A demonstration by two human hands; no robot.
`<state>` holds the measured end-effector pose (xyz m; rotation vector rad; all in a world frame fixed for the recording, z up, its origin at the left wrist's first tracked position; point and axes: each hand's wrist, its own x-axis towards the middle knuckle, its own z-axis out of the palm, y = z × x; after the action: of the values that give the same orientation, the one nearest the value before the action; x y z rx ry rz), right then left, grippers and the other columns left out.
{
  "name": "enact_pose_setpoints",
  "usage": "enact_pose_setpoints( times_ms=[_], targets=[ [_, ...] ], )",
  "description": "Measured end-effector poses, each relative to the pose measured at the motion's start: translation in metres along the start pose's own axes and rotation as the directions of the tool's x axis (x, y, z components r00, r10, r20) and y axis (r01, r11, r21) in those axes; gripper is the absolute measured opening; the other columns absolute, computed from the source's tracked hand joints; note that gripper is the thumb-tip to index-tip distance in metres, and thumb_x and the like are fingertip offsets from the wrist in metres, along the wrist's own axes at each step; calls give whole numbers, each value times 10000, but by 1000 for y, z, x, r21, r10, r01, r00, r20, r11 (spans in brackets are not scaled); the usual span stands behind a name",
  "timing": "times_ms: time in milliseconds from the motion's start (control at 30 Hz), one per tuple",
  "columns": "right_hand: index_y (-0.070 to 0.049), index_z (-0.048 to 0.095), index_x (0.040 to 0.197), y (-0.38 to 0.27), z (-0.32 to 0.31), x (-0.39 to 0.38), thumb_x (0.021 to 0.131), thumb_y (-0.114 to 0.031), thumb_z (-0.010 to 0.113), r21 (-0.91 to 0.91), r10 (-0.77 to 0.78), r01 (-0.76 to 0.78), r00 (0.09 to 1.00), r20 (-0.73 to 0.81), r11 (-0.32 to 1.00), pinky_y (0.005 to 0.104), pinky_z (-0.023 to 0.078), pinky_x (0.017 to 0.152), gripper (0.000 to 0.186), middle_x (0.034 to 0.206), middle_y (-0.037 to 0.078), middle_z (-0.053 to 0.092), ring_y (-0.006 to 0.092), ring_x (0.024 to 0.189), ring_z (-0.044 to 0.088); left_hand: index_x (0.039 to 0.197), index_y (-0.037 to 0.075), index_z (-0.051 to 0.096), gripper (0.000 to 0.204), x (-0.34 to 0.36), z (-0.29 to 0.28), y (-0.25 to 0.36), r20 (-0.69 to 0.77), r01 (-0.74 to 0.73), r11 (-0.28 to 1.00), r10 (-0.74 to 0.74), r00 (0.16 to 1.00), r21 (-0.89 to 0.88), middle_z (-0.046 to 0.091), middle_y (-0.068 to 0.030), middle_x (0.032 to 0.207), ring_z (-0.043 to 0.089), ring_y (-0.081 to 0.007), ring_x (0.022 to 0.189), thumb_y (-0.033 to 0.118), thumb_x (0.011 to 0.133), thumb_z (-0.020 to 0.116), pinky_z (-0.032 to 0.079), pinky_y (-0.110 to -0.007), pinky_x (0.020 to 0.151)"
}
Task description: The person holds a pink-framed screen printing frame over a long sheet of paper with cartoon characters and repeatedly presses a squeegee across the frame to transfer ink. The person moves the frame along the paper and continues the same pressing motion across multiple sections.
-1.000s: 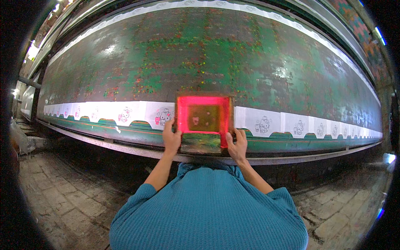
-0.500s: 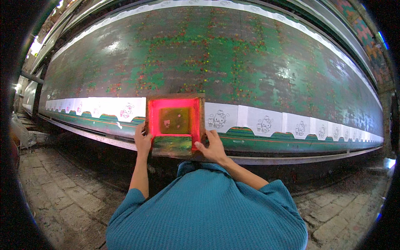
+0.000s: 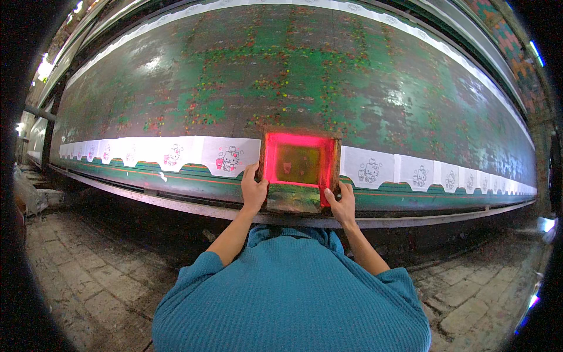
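Observation:
A small screen-printing frame [image 3: 298, 139] lies at the near edge of a long table, with pink ink around its inner border and a yellowish mesh window. My left hand [image 3: 253, 190] grips its left side near the lower corner. On the opposite side my right hand [image 3: 343, 204] is closed on the lower right corner, thumb over the pink rim. Just left of the frame is a white fabric piece [image 3: 227, 156] with a cartoon figure in black outline and pink patches. To the right, another white piece [image 3: 369, 166] carries black outlines only.
The long green and dark table [image 3: 275, 76] is speckled with dried paint. Its near metal rail [image 3: 422, 220] runs in front of me. Along the far edge stretches another row of white pieces [image 3: 205, 8]. Brick-paved floor [image 3: 88, 276] lies below.
Both hands have shifted the printing frame one piece to the right. The white piece it covered now shows pink patches, and the frame sits over the neighbouring spot.

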<state>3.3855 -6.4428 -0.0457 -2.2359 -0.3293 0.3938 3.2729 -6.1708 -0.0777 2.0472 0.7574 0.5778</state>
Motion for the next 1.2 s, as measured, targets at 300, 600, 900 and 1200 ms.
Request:
enact_pose_setpoints(
  times_ms=[300,600,900,1200],
  targets=[
    [17,634,1271,12,-5,1,921,-442,707,27,-20,20,1000,-17,999,435,488,926,581,1112,186,592,365,1064,604,1264,-47,611,499,-5,13,-5,12,-4,999,5,1000,-39,639,-226,1230,604,-374,1179,42,781,695,459,-402,1038],
    [33,630,1249,14,-11,-2,932,-394,710,76,-28,31,999,-41,997,452,471,974,538,1167,213,604,386,1106,587,1276,-47,592,487,-6,16,2,38,31,999,-32,999,39,619,-245,1258,596,-411,1185,49,806,677,469,-434,1029],
    [-22,629,1233,-38,0,-30,795,-182,745,-215,-632,683,729,261,698,489,459,987,480,1248,154,585,371,1186,546,1267,-56,595,492,-4,18,-1,73,35,998,-39,997,47,632,-241,1247,598,-400,1195,44,794,688,466,-429,1033],
    [-42,667,1064,-57,20,-9,741,-67,639,-343,-657,673,732,180,656,437,509,888,325,1080,111,681,290,1044,649,1281,-44,584,502,-4,17,-9,93,5,1000,-8,996,27,613,-251,1272,585,-418,1197,63,796,655,463,-446,1038]
  ],
)
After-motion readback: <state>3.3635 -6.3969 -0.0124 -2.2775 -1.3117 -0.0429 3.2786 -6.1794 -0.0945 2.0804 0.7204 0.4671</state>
